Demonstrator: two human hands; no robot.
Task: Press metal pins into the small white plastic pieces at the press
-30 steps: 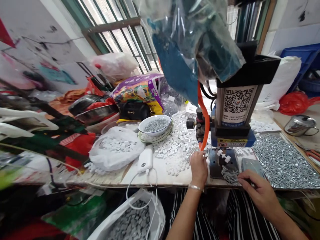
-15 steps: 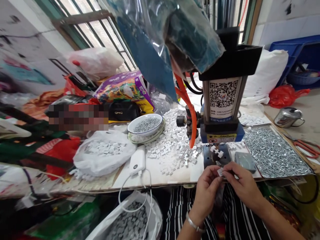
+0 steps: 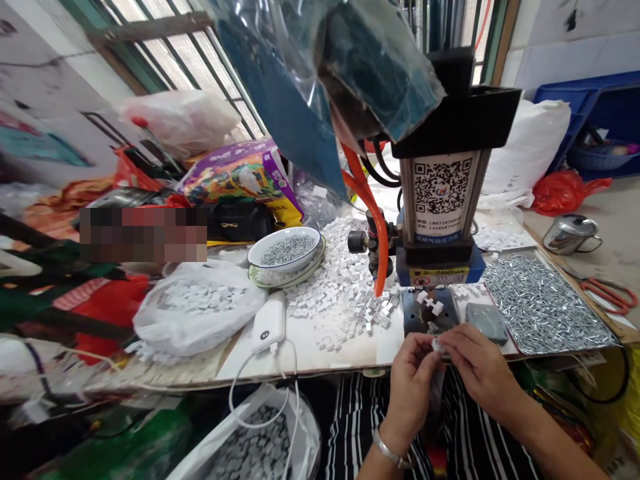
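One small white square plastic-looking piece (image 3: 438,345) sits pinched between left hand (image 3: 411,379) and right hand (image 3: 476,363); I'd guess light, stiff, best held by its edges.

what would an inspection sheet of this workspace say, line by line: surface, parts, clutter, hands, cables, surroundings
Surface: pale flat worktop, strewn with small white plastic pieces.
Parts: one square white plastic piece, held; loose silver metal pins at right; blue-and-black press ahead.
Clutter: translucent white plastic bag, purple-and-yellow printed bag, red-handled metal scissors.
Hands: left hand grips the square piece; right hand touches it with fingertips, grip unclear.
Cables: thin white cable from a rectangular white device loops over the worktop's edge; curved orange tube beside the press.
Surroundings: barred window, blue plastic crate.
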